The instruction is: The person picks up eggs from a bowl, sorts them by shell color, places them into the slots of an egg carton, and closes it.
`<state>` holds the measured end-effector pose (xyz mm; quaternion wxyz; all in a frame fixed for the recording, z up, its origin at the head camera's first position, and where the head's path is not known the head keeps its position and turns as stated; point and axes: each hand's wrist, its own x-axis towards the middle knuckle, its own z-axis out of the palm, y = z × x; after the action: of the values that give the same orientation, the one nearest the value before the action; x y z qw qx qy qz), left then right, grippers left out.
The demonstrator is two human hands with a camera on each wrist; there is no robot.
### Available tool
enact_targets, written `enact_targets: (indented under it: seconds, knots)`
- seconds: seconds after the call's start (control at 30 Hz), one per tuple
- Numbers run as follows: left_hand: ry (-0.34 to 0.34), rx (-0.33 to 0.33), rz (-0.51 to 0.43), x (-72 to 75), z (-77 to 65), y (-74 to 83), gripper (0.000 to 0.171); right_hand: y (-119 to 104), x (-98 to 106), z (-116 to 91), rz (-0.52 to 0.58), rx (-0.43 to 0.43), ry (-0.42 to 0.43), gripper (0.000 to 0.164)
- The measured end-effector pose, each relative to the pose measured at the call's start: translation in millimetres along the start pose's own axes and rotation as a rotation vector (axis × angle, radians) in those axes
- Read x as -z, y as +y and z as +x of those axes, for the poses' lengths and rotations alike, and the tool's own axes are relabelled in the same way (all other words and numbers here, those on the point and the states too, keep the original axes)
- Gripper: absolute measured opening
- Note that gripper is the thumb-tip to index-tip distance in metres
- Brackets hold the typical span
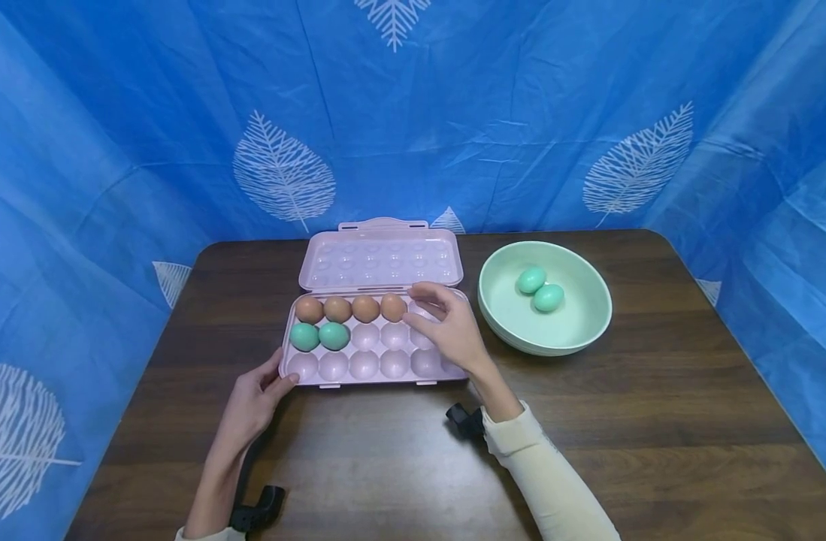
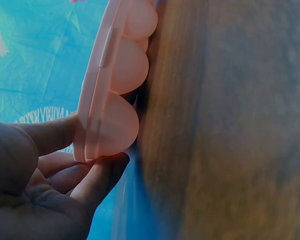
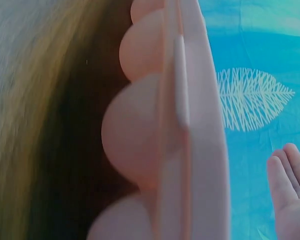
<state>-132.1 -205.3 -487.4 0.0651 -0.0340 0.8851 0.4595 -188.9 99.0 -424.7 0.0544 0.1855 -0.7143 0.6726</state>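
Observation:
A pink egg carton (image 1: 364, 366) lies with its lid (image 1: 381, 259) folded back. Several brown eggs (image 1: 366, 309) fill part of its back row, and two green eggs (image 1: 334, 336) sit at the left of the middle row. My left hand (image 1: 253, 402) grips the carton's front left corner; the left wrist view shows the thumb over the rim and fingers beneath. Over the carton's right part is my right hand (image 1: 453, 330), thumb and forefinger spread beside the rightmost brown egg (image 1: 393, 307). In the right wrist view its fingers (image 3: 284, 182) look fairly straight beyond the carton's edge.
A light green bowl (image 1: 575, 330) stands right of the carton and has two green eggs (image 1: 549, 297) in it. The dark wooden table (image 1: 663, 421) backs onto a blue curtain (image 1: 453, 128) with white leaf prints. Black wrist cameras (image 1: 463, 421) hang near both forearms.

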Motion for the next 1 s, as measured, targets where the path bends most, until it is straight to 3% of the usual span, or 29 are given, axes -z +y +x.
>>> enact_targets:
  seconds: [0.5,0.73,1.0]
  knots:
    - [-0.004,0.025,0.017,0.1,-0.3,1.7,0.066,-5,31,-6,0.031,0.014,0.054,0.039]
    - [-0.002,0.003,0.029,0.5,1.2,1.4,0.065,-5,52,-12,-0.014,-0.011,0.111,0.040]
    - [-0.009,0.026,0.012,0.0,-0.1,1.8,0.066,-5,68,-17,-0.048,-0.050,0.142,0.041]
